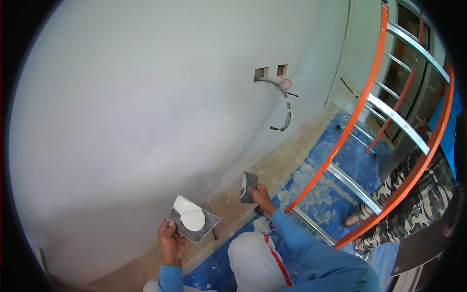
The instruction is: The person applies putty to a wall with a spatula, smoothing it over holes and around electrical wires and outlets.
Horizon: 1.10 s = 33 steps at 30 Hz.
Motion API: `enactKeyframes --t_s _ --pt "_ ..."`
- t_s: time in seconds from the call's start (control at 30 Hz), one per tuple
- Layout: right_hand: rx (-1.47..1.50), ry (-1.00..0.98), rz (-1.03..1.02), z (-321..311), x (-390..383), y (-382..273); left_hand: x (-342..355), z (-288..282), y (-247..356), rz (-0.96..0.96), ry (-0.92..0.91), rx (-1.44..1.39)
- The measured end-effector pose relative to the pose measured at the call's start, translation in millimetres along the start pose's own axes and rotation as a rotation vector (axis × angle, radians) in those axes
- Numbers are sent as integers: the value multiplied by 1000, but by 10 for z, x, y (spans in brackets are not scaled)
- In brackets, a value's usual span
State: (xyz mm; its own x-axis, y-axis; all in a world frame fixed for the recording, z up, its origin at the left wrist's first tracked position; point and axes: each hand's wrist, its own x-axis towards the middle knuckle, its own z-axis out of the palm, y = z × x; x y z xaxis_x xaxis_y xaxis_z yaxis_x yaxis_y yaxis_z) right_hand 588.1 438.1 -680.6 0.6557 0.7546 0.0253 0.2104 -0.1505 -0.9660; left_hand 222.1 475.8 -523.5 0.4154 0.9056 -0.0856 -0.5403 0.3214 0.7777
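My left hand [170, 242] holds up a flat, square grey putty board [200, 234] by its left edge. A smooth mound of white putty [193, 219] lies on the board. To the right, my right hand [262, 198] is closed around a dark, rectangular putty scraper [248, 183], which has white residue along its left side. The scraper is apart from the board, and both are in front of the lower part of a pale, smooth wall [116, 117].
Two wall openings hold a grey cable [287, 104] and thin red wires. An orange ladder with silver rungs [399, 120] stands at right. Behind it is another person in camouflage trousers [428, 199]. Blue, putty-spattered sheeting [318, 152] covers floor beside a tan tiled strip [287, 148].
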Motion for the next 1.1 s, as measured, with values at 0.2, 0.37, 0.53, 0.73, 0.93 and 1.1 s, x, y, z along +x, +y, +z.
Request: enactKeyframes --t_s 0.2,0.37,0.53,0.73,0.93,1.1 --pt "-43 241 -275 -70 501 -626 -43 -80 26 20 27 97" --pt "-136 298 -376 -131 818 -898 -27 -144 13 47 22 111" --pt "-201 504 -519 -520 1452 -1096 5 -139 -30 25 -18 127" --pt "640 293 -71 -567 1251 -1102 -70 -201 30 51 29 138" --pt "1226 -136 384 -248 197 -828 -32 -291 -42 132 13 139" --pt "1143 -415 544 192 -588 -1454 36 -311 -59 272 73 261"
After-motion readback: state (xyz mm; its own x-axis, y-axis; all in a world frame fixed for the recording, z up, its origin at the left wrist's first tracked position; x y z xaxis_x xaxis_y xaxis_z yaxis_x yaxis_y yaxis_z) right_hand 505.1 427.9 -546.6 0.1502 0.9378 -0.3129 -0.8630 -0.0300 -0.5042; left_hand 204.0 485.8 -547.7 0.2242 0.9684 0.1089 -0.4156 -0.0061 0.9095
